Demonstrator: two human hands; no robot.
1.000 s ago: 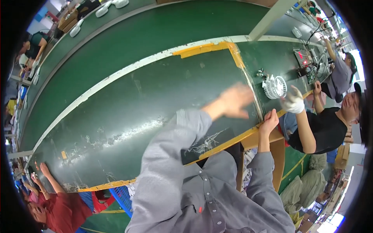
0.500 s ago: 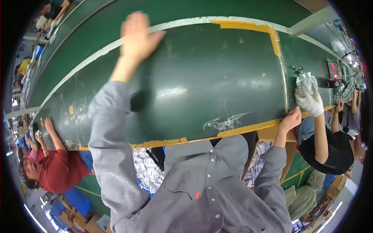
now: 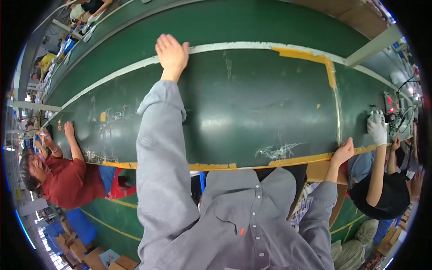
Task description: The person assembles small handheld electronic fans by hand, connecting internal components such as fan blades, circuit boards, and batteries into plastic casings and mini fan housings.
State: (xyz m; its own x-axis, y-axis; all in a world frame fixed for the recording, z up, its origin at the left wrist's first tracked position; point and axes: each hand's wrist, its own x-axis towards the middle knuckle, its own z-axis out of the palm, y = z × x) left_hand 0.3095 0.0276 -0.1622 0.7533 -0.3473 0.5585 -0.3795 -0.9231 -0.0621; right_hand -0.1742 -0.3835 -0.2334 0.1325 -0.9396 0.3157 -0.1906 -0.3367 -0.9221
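My left hand [image 3: 173,55] is stretched across the dark green work surface [image 3: 252,103], open, and lies over the white strip [image 3: 225,46] along its far side. Nothing shows in that hand. Near the front edge at the right is my right hand [image 3: 343,152], its fingers curled and pressed together beside the yellow tape [image 3: 303,159]. Whether it grips the edge or something small, I cannot tell. Between my hands the surface carries whitish scuff marks [image 3: 280,152].
At the left a person in red [image 3: 72,184] rests an arm on the surface. To the right a co-worker's white-gloved hand [image 3: 377,129] is beside a device with red lights [image 3: 390,104]. A grey post [image 3: 373,47] rises at the far right. An open carton [image 3: 320,172] stands below the edge.
My left hand has come down onto the white strip from a blurred, raised position. My right hand stays near the front edge. The co-worker's gloved hand has moved toward the lit device.
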